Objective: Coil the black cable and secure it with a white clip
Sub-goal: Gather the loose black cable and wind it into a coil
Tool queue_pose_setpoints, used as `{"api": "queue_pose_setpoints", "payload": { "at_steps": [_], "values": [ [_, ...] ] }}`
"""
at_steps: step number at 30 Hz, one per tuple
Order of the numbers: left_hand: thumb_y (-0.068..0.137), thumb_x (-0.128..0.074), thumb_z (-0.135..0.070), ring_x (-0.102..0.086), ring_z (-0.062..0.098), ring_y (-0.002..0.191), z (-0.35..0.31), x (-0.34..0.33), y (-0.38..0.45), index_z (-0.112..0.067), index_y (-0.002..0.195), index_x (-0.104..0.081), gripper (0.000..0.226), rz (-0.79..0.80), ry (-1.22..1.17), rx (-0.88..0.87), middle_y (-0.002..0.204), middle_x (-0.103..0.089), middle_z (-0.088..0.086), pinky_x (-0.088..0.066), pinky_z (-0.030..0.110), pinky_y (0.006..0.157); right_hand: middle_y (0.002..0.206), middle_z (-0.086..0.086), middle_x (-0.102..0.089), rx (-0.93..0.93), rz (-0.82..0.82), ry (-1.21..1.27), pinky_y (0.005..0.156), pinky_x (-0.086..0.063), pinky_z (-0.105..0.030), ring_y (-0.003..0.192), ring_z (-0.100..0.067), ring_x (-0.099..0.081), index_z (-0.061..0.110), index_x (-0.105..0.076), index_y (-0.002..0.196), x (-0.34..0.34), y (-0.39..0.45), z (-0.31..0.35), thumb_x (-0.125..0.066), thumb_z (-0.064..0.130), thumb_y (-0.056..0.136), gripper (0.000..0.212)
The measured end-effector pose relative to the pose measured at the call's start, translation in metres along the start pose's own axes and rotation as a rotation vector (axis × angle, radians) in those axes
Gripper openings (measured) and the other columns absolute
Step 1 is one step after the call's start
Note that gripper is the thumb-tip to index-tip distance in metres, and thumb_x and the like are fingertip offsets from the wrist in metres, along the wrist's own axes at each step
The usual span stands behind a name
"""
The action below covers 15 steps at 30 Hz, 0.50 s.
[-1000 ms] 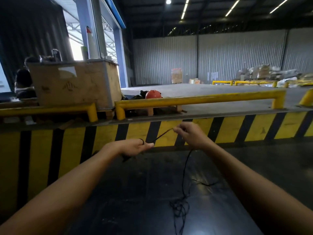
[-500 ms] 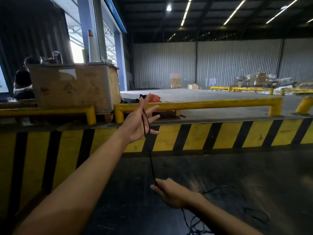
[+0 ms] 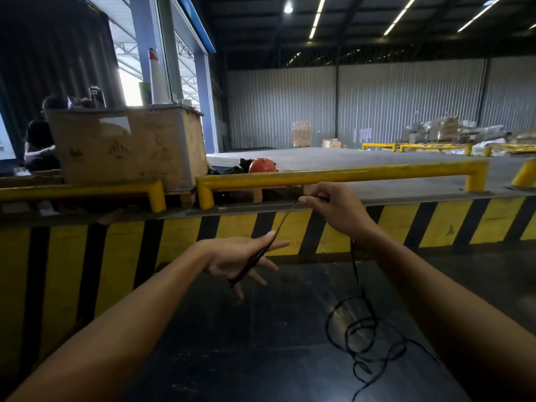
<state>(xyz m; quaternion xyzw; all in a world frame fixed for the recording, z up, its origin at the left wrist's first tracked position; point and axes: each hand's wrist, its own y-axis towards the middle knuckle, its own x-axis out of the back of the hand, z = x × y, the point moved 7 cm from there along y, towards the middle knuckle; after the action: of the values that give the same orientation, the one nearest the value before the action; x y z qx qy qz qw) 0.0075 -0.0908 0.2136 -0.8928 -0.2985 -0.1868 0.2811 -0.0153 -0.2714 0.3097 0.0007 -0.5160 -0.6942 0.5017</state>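
- Since half a second ago the right hand (image 3: 338, 211) has been rising from low near the floor to the height of the yellow rail (image 3: 342, 174), and the left hand (image 3: 240, 261) has been dropping from up by that rail to mid-height.
- The black cable (image 3: 282, 220) is running taut on a diagonal between the two hands, low left to high right.
- Left hand is lying loosely open, palm up, fingers spread; gathered turns of cable are crossing the palm.
- Right hand is pinching the cable between thumb and fingertips, closed on it.
- From the right hand the cable is hanging down to a loose tangle (image 3: 362, 338) on the dark floor (image 3: 232, 343), right of centre.
- Judgement: another wrap is being laid; the slack lies below the right hand, which is nearer to it.
- No white clip is showing.
- The striped barrier (image 3: 121, 250) is standing just beyond the hands; nothing is blocking them.
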Motion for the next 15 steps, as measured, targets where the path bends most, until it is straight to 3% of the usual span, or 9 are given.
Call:
{"api": "queue_pose_setpoints", "payload": {
  "at_steps": [3,6,8,10,13,15],
  "values": [
    [0.089,-0.017,-0.066,-0.047,0.038,0.128,-0.036,-0.015,-0.017,-0.059,0.13,-0.036,0.046,0.176,-0.313,-0.207,0.147,-0.042,0.005,-0.045,0.068,0.089,0.066,0.006,-0.055,-0.099,-0.059,0.01,0.053,-0.038,-0.018,0.06,-0.006,-0.052,0.016,-0.063,0.083,-0.014,-0.003,-0.015,-0.054,0.033,0.093,0.022],
    [0.088,-0.02,-0.064,-0.047,0.043,0.127,-0.065,0.002,-0.03,-0.053,0.131,-0.042,0.05,0.208,-0.621,-0.468,0.141,-0.05,0.012,-0.047,0.068,0.081,0.078,-0.003,-0.064,-0.265,0.198,0.106,0.063,-0.054,-0.033,0.071,-0.017,-0.062,0.017,-0.063,0.087,-0.068,-0.037,-0.031,-0.038,0.04,0.098,0.036],
    [0.09,-0.018,-0.064,-0.051,0.041,0.125,-0.073,0.023,-0.034,-0.053,0.132,-0.042,0.05,0.09,-0.74,-0.577,0.141,-0.049,0.011,-0.045,0.072,0.081,0.087,-0.011,-0.066,-0.313,0.449,0.118,0.076,-0.054,-0.043,0.079,-0.025,-0.063,0.013,-0.061,0.09,-0.108,-0.072,-0.028,-0.035,0.041,0.098,0.039],
    [0.091,-0.018,-0.064,-0.053,0.037,0.121,-0.072,0.047,-0.037,-0.053,0.136,-0.038,0.05,-0.093,-0.813,-0.64,0.144,-0.045,0.009,-0.044,0.073,0.082,0.077,-0.005,-0.06,-0.231,0.615,0.101,0.072,-0.051,-0.038,0.07,-0.019,-0.057,0.013,-0.057,0.085,-0.129,-0.101,-0.016,-0.036,0.039,0.098,0.036],
    [0.092,-0.018,-0.062,-0.037,0.035,0.135,-0.054,0.077,-0.041,-0.05,0.142,-0.028,0.052,-0.355,-0.886,-0.674,0.154,-0.031,0.01,-0.037,0.074,0.088,0.074,0.003,-0.053,-0.197,0.704,0.138,0.065,-0.044,-0.03,0.067,-0.012,-0.051,0.018,-0.055,0.083,-0.125,-0.113,-0.012,-0.042,0.037,0.097,0.027],
    [0.093,-0.017,-0.061,-0.023,0.036,0.143,-0.035,0.088,-0.038,-0.05,0.144,-0.023,0.052,-0.52,-0.732,-0.614,0.159,-0.019,0.008,-0.027,0.075,0.098,0.077,0.002,-0.057,-0.19,0.734,0.097,0.066,-0.048,-0.032,0.069,-0.012,-0.055,0.02,-0.058,0.085,-0.11,-0.105,-0.017,-0.046,0.04,0.095,0.025]
  ]
}}
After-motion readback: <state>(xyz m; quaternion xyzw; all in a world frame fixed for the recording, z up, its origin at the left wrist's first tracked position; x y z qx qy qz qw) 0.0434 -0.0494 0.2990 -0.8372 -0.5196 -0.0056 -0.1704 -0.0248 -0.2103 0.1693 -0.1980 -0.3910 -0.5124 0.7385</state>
